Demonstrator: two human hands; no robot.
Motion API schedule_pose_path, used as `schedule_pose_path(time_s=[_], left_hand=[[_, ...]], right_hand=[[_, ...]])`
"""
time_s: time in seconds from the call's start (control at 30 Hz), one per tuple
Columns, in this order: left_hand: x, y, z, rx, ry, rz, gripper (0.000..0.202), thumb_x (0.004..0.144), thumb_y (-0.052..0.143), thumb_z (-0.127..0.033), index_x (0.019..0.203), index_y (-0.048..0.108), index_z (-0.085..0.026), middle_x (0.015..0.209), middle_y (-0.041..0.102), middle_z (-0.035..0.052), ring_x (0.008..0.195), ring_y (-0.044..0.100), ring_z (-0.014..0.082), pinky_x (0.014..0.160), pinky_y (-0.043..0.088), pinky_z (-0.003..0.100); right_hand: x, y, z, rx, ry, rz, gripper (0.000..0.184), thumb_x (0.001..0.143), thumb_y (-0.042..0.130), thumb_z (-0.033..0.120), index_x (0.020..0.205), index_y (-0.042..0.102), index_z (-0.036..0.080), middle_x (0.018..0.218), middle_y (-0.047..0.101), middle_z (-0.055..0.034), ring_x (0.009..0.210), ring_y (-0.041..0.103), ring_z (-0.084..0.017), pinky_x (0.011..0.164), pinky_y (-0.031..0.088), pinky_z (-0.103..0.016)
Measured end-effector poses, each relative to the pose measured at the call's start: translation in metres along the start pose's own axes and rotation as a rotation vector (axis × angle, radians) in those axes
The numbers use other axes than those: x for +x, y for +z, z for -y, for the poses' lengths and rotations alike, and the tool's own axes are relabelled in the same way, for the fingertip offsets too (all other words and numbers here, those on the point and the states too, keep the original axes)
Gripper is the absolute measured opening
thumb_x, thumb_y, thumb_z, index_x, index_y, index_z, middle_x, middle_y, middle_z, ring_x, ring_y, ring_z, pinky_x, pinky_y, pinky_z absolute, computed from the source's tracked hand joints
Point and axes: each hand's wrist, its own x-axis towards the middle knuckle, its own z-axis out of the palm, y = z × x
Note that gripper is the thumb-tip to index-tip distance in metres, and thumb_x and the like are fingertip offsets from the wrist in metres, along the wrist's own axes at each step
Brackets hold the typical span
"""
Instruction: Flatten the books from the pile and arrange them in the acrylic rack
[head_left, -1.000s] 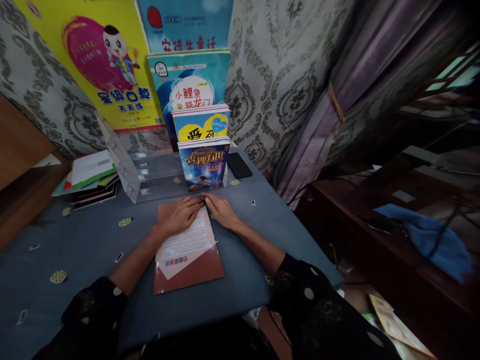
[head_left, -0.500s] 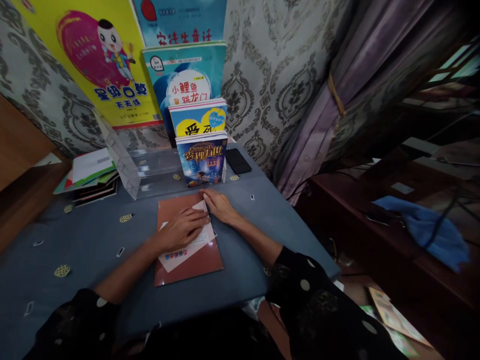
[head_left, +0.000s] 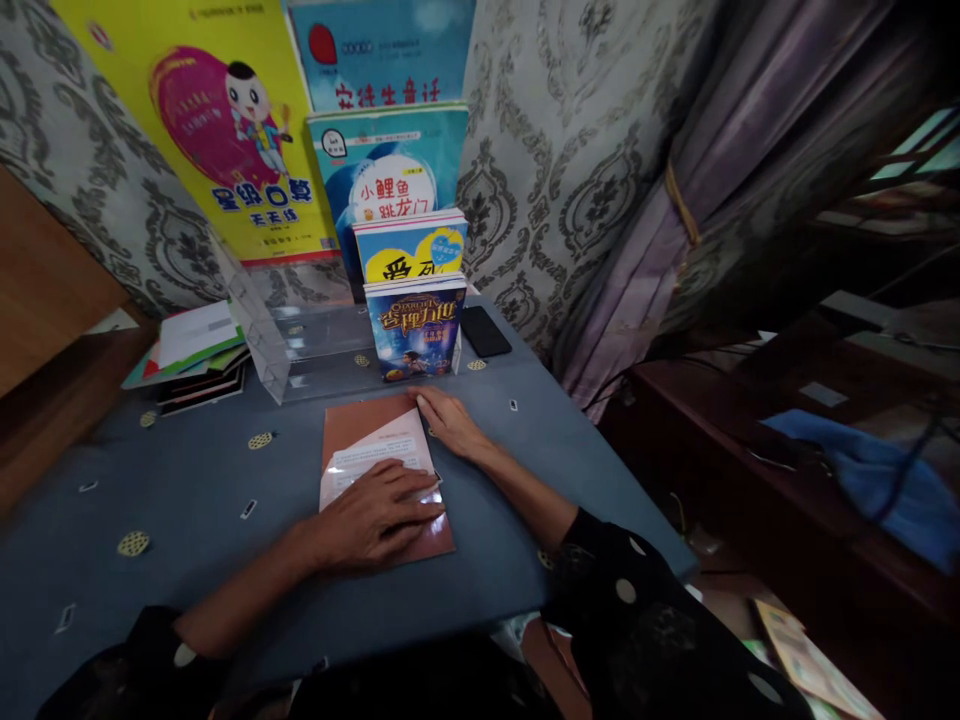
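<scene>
A brown book (head_left: 352,425) lies flat on the blue-grey table (head_left: 187,480), with a white printed flap (head_left: 382,450) folded across its cover. My left hand (head_left: 379,515) lies flat on the near end of that flap, fingers stretched out to the right. My right hand (head_left: 450,420) rests flat at the book's far right corner, fingertips on its edge. Just behind the book, several upright books (head_left: 416,325) stand in a clear plastic holder (head_left: 300,345).
A black phone (head_left: 485,331) lies right of the upright books. A stack of flat books (head_left: 191,350) sits at the left. Large picture books (head_left: 232,130) lean on the patterned wall. A purple curtain (head_left: 675,200) and a dark wooden bench with blue cloth (head_left: 870,470) stand right.
My left hand has slid along the white flap from the book's far edge toward me. My right hand has stayed at the far right corner.
</scene>
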Motion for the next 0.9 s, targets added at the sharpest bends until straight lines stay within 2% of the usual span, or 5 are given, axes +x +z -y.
schedule_pose_path(time_s=[0.23, 0.47, 0.7, 0.8, 0.9], left_hand=[[-0.002, 0.002, 0.003, -0.047, -0.007, -0.031, 0.034, 0.098, 0.045, -0.026, 0.129, 0.058, -0.027, 0.139, 0.057, 0.0076, 0.126, 0.053, 0.0226, 0.109, 0.036, 0.046], [-0.004, 0.008, 0.010, -0.019, -0.056, -0.046, 0.035, 0.102, 0.042, -0.029, 0.134, 0.054, -0.025, 0.139, 0.058, 0.0064, 0.129, 0.052, 0.0204, 0.111, 0.038, 0.046], [-0.024, 0.011, 0.059, 0.086, -0.194, -0.148, 0.041, 0.102, 0.042, -0.033, 0.142, 0.047, -0.028, 0.149, 0.048, 0.0063, 0.139, 0.042, 0.0206, 0.115, 0.033, 0.048], [-0.035, 0.004, 0.078, 0.125, -0.327, -0.168, 0.043, 0.103, 0.038, -0.035, 0.144, 0.045, -0.023, 0.151, 0.045, 0.0085, 0.142, 0.037, 0.0213, 0.117, 0.031, 0.049], [-0.045, 0.001, 0.087, 0.175, -0.489, -0.169, 0.048, 0.103, 0.034, -0.037, 0.145, 0.043, -0.018, 0.152, 0.042, 0.0118, 0.144, 0.034, 0.0235, 0.118, 0.027, 0.050]], right_hand=[[0.000, 0.002, -0.001, -0.032, -0.038, 0.001, 0.036, 0.102, 0.032, 0.026, 0.121, 0.062, 0.020, 0.122, 0.067, -0.0093, 0.116, 0.061, -0.020, 0.102, 0.045, -0.036], [-0.001, 0.002, 0.003, -0.078, -0.032, 0.028, 0.033, 0.099, 0.039, 0.023, 0.124, 0.060, 0.019, 0.130, 0.063, -0.0119, 0.122, 0.058, -0.022, 0.104, 0.043, -0.041], [-0.005, -0.001, 0.010, -0.108, -0.009, 0.093, 0.034, 0.096, 0.044, 0.020, 0.127, 0.058, 0.017, 0.136, 0.057, -0.0149, 0.129, 0.052, -0.026, 0.104, 0.042, -0.047], [-0.006, -0.001, 0.012, -0.122, 0.004, 0.111, 0.035, 0.095, 0.045, 0.020, 0.129, 0.057, 0.018, 0.139, 0.055, -0.0146, 0.128, 0.053, -0.027, 0.103, 0.041, -0.048], [-0.006, 0.000, 0.012, -0.147, -0.003, 0.124, 0.036, 0.095, 0.047, 0.022, 0.129, 0.056, 0.018, 0.140, 0.054, -0.0148, 0.127, 0.054, -0.027, 0.102, 0.042, -0.047]])
